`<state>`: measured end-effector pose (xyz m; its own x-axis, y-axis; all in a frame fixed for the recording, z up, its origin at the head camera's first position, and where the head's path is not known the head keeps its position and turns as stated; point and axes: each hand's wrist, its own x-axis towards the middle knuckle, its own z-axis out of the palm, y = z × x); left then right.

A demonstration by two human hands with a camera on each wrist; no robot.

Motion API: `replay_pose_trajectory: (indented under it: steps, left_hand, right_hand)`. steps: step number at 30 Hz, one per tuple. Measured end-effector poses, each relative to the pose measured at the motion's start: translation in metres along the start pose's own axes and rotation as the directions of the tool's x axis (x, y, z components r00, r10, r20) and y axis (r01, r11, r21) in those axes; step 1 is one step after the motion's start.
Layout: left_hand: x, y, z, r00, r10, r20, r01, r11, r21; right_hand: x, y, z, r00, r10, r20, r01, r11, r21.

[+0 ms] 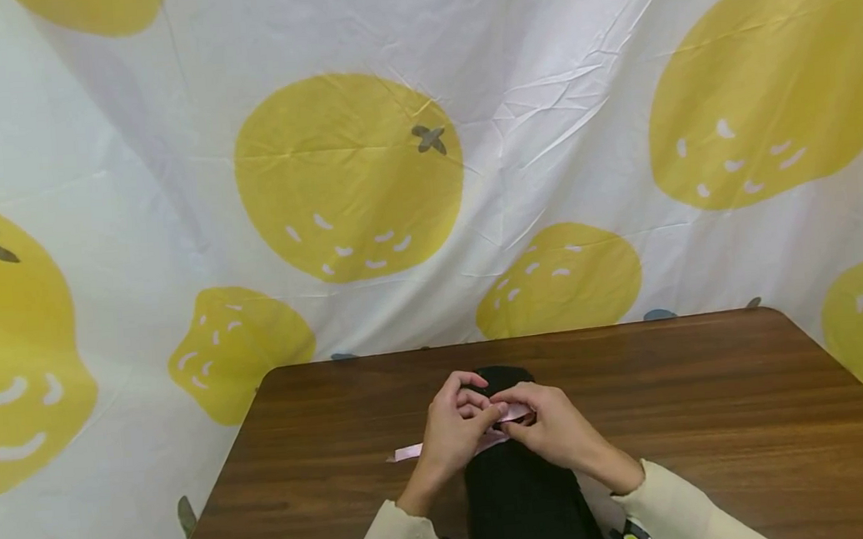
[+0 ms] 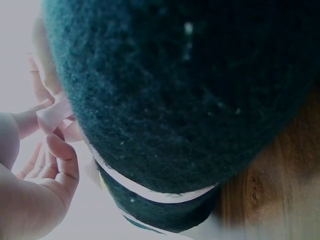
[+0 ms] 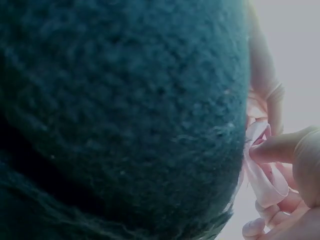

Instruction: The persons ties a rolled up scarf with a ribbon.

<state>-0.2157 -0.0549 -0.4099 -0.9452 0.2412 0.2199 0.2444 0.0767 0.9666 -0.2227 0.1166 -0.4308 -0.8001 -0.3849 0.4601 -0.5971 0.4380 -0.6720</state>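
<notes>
A dark, fuzzy cloth roll (image 1: pixel 526 497) lies lengthwise on the table, with a pale pink ribbon (image 2: pixel 150 192) passing around it. Over the roll's far part, both hands meet at the ribbon. My left hand (image 1: pixel 450 431) pinches the ribbon near its thumb tip, its other fingers loosely bent. From the other side, my right hand (image 1: pixel 555 424) pinches a loop of ribbon (image 3: pixel 272 192) between thumb and fingers. One loose ribbon end (image 1: pixel 408 452) sticks out left of my left hand. The roll hides part of the fingers in both wrist views.
The brown wooden table (image 1: pixel 711 400) extends to both sides of the roll. Behind its far edge hangs a white curtain (image 1: pixel 542 128) with yellow fruit prints. A second ribbon band (image 2: pixel 145 225) crosses the roll lower down in the left wrist view.
</notes>
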Motion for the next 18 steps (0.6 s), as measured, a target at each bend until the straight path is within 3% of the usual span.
replay_pose_trajectory:
  steps: [10,18]
  left_hand:
    - [-0.0005,0.0005,-0.0013,1.000,0.022,0.009,-0.022,0.999,0.036]
    - [-0.0034,0.0005,-0.0047,0.994,0.080,0.070,-0.086,0.993,0.082]
  right_hand:
    - [0.0000,0.0007,0.0016,0.999,0.028,-0.035,-0.028,1.000,-0.010]
    - [-0.0004,0.0017,0.0017,0.996,0.066,-0.062,-0.067,0.998,-0.020]
